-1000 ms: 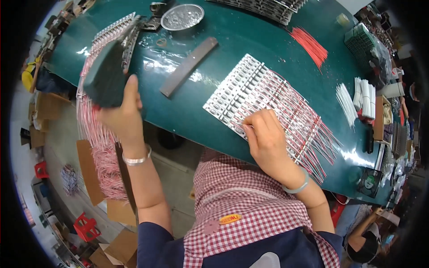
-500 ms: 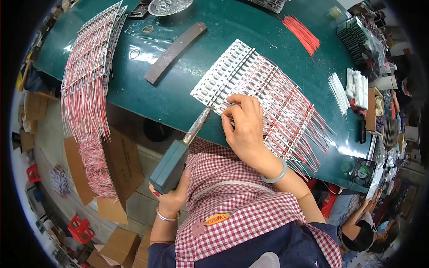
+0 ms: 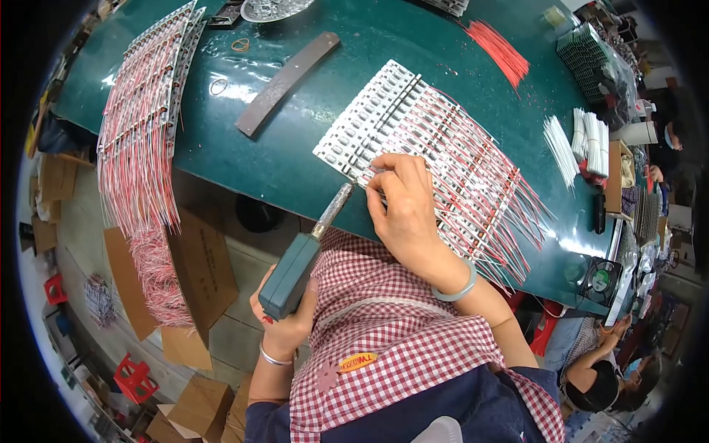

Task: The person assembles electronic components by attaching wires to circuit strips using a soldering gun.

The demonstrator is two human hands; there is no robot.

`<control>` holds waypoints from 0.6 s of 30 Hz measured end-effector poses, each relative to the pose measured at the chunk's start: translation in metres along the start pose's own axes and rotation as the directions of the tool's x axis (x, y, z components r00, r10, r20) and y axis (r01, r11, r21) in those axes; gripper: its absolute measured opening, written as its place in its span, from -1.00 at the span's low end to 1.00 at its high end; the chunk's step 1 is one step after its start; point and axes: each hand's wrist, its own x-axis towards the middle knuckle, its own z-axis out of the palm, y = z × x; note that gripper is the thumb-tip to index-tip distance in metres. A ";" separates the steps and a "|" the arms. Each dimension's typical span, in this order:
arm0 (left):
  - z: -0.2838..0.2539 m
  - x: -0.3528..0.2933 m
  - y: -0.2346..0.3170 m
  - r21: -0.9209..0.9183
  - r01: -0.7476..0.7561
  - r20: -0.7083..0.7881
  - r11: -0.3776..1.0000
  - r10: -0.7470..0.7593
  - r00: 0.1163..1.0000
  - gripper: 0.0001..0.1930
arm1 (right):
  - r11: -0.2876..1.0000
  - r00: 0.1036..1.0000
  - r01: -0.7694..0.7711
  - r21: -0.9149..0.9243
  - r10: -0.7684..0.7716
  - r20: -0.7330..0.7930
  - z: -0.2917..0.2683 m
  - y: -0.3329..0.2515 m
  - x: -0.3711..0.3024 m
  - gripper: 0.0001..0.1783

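Note:
My left hand (image 3: 289,323) is wrapped round the handle of a dark green soldering gun (image 3: 291,276). The gun's metal barrel points up and away, and its tip meets the near edge of a white circuit board panel (image 3: 353,127). Beside that tip, my right hand (image 3: 406,210) rests over the panel with thumb and fingertips bent together in a pinch. Whatever lies between those fingertips is too small to make out. Rows of red and white wires (image 3: 473,162) cover the panel's right part and trail off its right edge; the left rows are bare of wires.
At the left, stacked wired panels (image 3: 140,111) hang their wires over the table edge into a cardboard box (image 3: 203,273). A dark flat bar (image 3: 288,85) lies beyond the gun. Red wires (image 3: 498,55), white wire bundles (image 3: 591,144) and a small fan (image 3: 600,279) are rightward. A co-worker (image 3: 602,369) sits lower right.
My left hand and the soldering gun have shifted slightly right, with the tip still at the panel's near edge. My right hand has barely moved.

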 end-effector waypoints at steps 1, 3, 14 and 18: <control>0.000 0.000 -0.001 0.008 -0.024 -0.001 1.000 0.024 1.000 -0.81 | 1.000 1.000 0.000 -0.004 0.000 0.005 0.000 0.000 0.000 -0.81; 0.001 -0.001 -0.001 0.008 -0.017 -0.001 1.000 0.017 1.000 -0.81 | 1.000 1.000 -0.001 -0.004 0.001 0.010 0.000 -0.001 0.000 -0.82; -0.010 -0.019 -0.012 0.023 0.124 0.010 0.992 -0.124 0.992 -0.76 | 1.000 1.000 -0.013 -0.010 0.013 0.008 -0.001 -0.003 0.000 -0.83; -0.007 -0.015 -0.010 -0.072 0.031 -0.020 0.997 -0.032 0.999 -0.70 | 1.000 1.000 -0.009 -0.021 0.009 0.017 -0.003 0.000 0.002 -0.82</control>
